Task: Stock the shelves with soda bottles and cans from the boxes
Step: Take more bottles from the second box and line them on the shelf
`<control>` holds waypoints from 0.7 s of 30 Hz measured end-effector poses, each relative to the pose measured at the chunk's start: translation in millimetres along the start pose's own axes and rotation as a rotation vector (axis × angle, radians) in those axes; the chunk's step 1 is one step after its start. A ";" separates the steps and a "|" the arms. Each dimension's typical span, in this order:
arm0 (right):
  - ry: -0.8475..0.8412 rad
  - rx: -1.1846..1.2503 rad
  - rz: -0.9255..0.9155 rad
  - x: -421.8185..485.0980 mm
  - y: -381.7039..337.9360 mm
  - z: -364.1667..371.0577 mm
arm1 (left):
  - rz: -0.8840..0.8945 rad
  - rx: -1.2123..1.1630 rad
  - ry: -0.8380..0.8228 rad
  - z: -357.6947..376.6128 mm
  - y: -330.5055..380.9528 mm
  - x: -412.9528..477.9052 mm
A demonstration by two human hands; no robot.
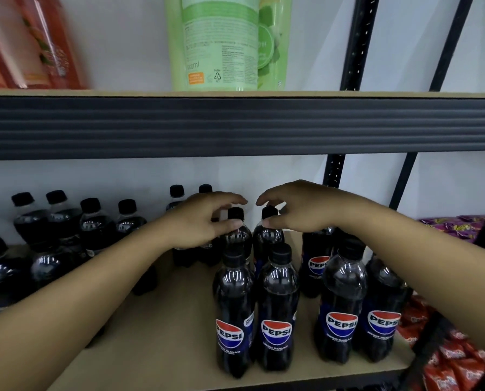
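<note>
Both hands reach deep into the shelf (165,320), where two cola bottles stand side by side behind the front pair (234,306). The right hand (300,210) has a narrow grip on the right bottle (269,235), fingertips over the cap and thumb at the neck. The left hand (202,221) arches over the left bottle (237,235), thumb against its neck; I cannot tell whether that grip holds. The forearms pass close above the front pair, so a dropped wrist could tip those tall bottles into their neighbours or off the edge.
</note>
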State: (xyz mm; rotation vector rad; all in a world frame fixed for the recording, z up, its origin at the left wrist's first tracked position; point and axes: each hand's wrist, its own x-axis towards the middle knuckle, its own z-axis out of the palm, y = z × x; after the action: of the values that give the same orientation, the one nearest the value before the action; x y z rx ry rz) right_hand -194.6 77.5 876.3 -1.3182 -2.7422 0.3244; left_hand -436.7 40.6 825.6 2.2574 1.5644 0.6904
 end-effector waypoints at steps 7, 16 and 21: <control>-0.013 0.110 -0.142 -41.1 -15.3 -9.7 | 0.018 -0.289 0.146 -5.2 40.4 -65.6; -0.062 -0.037 -0.165 -67.0 -28.5 14.0 | -0.181 -0.270 -0.027 30.3 57.2 -107.2; 0.003 -0.041 -0.175 -66.2 -24.4 20.8 | -0.234 -0.369 0.080 45.2 67.4 -113.6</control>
State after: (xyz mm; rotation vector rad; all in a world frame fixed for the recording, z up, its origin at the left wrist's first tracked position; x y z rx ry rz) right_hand -175.2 7.9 862.6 -1.0750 -2.8502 0.2539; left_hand -391.8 -88.6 797.8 1.7706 1.5546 0.9242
